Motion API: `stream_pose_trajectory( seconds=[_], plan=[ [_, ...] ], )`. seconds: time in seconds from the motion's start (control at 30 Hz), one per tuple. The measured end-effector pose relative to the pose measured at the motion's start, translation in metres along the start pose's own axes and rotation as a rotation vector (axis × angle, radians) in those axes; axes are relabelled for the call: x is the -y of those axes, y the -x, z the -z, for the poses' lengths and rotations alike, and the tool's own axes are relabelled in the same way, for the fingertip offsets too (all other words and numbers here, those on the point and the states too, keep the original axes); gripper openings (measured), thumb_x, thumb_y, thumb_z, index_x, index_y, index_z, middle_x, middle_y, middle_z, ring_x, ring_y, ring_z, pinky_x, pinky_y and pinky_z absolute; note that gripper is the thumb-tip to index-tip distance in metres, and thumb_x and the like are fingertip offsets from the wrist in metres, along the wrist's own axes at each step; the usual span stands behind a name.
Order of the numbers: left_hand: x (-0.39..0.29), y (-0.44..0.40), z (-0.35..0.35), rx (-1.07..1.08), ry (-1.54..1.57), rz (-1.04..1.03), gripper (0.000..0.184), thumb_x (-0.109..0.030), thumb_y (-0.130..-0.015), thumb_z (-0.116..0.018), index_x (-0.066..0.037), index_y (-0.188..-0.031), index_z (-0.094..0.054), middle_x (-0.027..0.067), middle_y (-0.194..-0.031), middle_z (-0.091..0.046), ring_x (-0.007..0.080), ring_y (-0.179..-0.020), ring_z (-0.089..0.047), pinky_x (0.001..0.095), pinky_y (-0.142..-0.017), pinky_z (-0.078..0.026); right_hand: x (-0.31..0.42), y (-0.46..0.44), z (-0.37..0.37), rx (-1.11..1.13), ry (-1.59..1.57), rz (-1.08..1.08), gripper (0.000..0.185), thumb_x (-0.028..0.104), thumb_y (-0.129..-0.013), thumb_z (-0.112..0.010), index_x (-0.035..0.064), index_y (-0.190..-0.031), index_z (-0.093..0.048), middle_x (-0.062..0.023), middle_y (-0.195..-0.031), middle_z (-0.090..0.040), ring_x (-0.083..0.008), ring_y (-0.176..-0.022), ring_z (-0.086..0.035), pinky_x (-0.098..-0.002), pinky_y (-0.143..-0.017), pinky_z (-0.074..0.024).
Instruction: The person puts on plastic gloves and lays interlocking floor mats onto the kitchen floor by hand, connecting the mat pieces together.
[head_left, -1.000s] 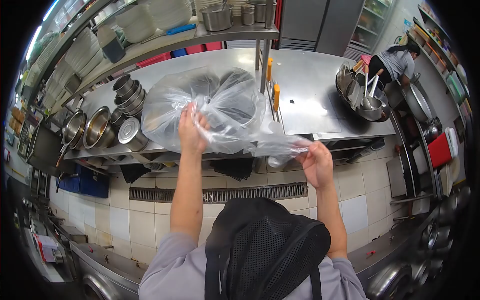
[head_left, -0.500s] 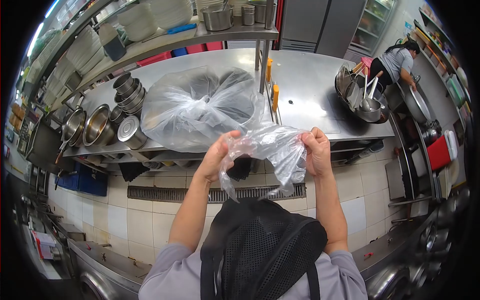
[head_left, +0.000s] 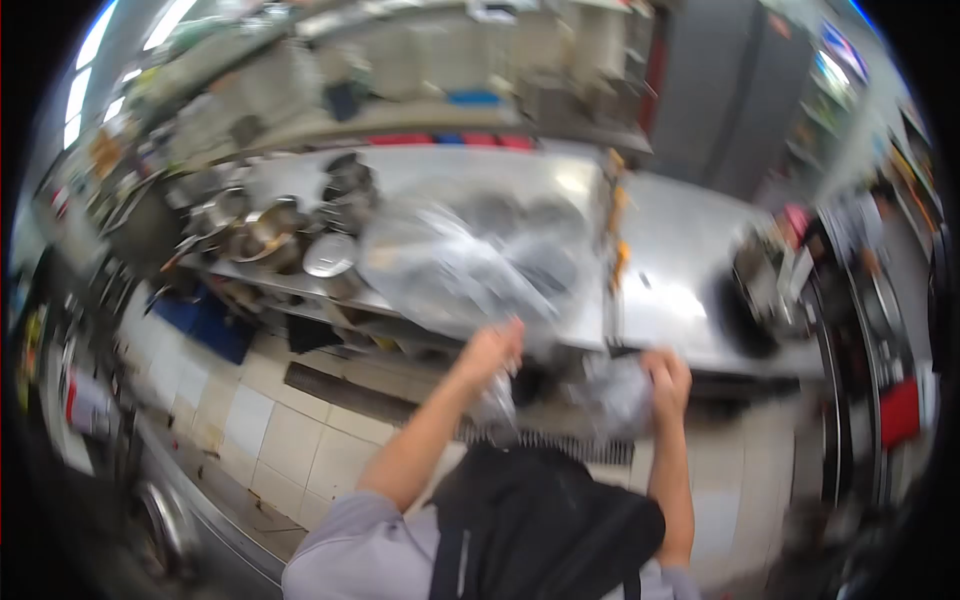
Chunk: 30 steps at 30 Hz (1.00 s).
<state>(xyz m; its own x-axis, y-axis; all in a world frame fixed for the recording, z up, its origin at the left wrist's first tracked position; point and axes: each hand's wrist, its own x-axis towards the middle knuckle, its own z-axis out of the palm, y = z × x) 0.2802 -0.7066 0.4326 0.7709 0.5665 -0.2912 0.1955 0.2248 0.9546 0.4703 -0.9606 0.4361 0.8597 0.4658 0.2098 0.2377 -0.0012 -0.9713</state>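
Motion blurs the whole view. My left hand (head_left: pixel 490 352) is closed on a bunch of clear plastic (head_left: pixel 495 408) that hangs below the fingers. Further right, my right hand (head_left: pixel 667 380) grips a crumpled piece of clear plastic bag (head_left: pixel 612 396). A dark gap shows between the two pieces; whether they still join is too blurred to tell. Just beyond my left hand, a large clear plastic bag (head_left: pixel 420 265), gathered at its top, rests on the steel counter (head_left: pixel 668 240). Round shapes show dimly through its film.
Steel pots (head_left: pixel 265 235) and a lidded pot (head_left: pixel 330 256) stand left of the bag. A wok with utensils (head_left: pixel 770 285) sits at the counter's right end. Another person (head_left: pixel 850 225) works beyond it. A floor drain grate (head_left: pixel 560 447) and a blue crate (head_left: pixel 205 320) lie below.
The view has swung and blurred. The plastic stretched between my hands earlier now shows as two bunches, one at each hand, and my hands are lower and further apart.
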Motion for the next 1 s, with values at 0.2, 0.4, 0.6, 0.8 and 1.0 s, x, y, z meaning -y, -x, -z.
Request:
stream_pose_trajectory(
  seconds=[0.2, 0.4, 0.6, 0.8, 1.0],
  plan=[
    [0.065, 0.01, 0.002, 0.286, 0.002, -0.033, 0.045, -0.046, -0.107, -0.052, -0.006, -0.087, -0.063, -0.0024, -0.065, -0.05, 0.0093, -0.055, -0.044, 0.0277, -0.056, -0.039, -0.029, -0.003, -0.024, 0.176, -0.29, 0.0, 0.022, 0.015, -0.094, -0.058, 0.0009, -0.079, -0.065, 0.0026, -0.071, -0.058, -0.0054, -0.063, -0.045, -0.0218, -0.058, -0.0322],
    [0.126, 0.007, 0.003, 0.29, 0.128, -0.108, 0.021, -0.026, -0.107, -0.056, -0.008, -0.115, -0.062, -0.0051, -0.082, -0.057, 0.0027, -0.066, -0.047, 0.0215, -0.052, -0.035, -0.033, -0.017, -0.08, 0.375, -0.071, 0.17, 0.018, 0.009, -0.092, -0.072, 0.0016, -0.077, -0.066, 0.0025, -0.065, -0.061, -0.0039, -0.055, -0.05, -0.0224, -0.051, -0.0379],
    [0.103, 0.075, 0.035, 0.084, 0.546, 0.048, 0.048, -0.046, -0.103, -0.06, -0.006, -0.129, -0.062, -0.001, -0.099, -0.066, 0.0033, -0.065, -0.048, 0.0209, -0.051, -0.036, -0.016, 0.015, -0.159, 0.778, 0.042, 0.368, 0.009, 0.006, -0.088, -0.071, 0.0001, -0.094, -0.073, -0.0078, -0.087, -0.073, -0.0153, -0.08, -0.067, -0.03, -0.075, -0.0533],
    [0.11, 0.157, 0.091, -0.041, 0.279, -0.263, 0.064, -0.046, -0.1, -0.066, -0.008, -0.149, -0.046, -0.0001, -0.124, -0.061, 0.0082, -0.094, -0.059, 0.0225, -0.077, -0.048, 0.023, 0.071, -0.27, 1.126, -0.112, 0.295, 0.009, 0.003, -0.092, -0.067, -0.0018, -0.098, -0.072, -0.0056, -0.09, -0.074, -0.0118, -0.085, -0.066, -0.0281, -0.08, -0.0534],
    [0.168, 0.209, 0.227, -0.249, 0.217, -0.156, 0.029, -0.034, -0.102, -0.067, -0.007, -0.112, -0.074, -0.0021, -0.099, -0.07, 0.0079, -0.097, -0.061, 0.0265, -0.088, -0.049, 0.077, 0.12, -0.395, 1.303, -0.171, 0.1, 0.033, 0.014, -0.095, -0.073, -0.0015, -0.123, -0.065, -0.0108, -0.11, -0.069, -0.0191, -0.105, -0.063, -0.0329, -0.092, -0.0515]
  ],
)
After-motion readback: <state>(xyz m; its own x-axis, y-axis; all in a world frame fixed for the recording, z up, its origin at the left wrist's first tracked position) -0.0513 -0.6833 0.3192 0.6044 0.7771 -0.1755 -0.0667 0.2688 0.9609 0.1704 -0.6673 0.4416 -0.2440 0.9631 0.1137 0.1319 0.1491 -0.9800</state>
